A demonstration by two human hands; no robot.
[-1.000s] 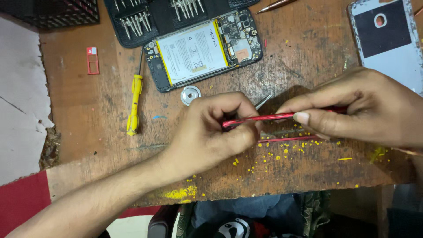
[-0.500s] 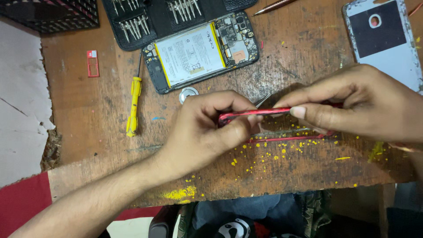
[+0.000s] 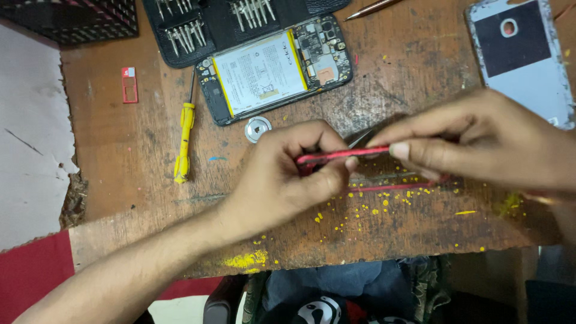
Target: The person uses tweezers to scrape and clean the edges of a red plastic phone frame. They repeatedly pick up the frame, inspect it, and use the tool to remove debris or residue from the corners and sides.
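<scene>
A thin red strip (image 3: 345, 154) lies level, edge-on, held at both ends just above the wooden table (image 3: 120, 156).

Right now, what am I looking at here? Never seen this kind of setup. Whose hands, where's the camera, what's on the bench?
There is no machine: a person works with two bare hands, filmed by one camera worn on their head, looking down at a worn brown wooden bench.

The left hand and the right hand together pinch a thin red flat part, held edge-on above the bench. What it is exactly I cannot tell.

On the bench lie an opened phone with its white battery and circuit board showing, a black case of small screwdriver bits, a yellow-handled screwdriver, a small round silver disc, a little red card tray and a grey phone back cover. Yellow crumbs are scattered under the hands.
</scene>
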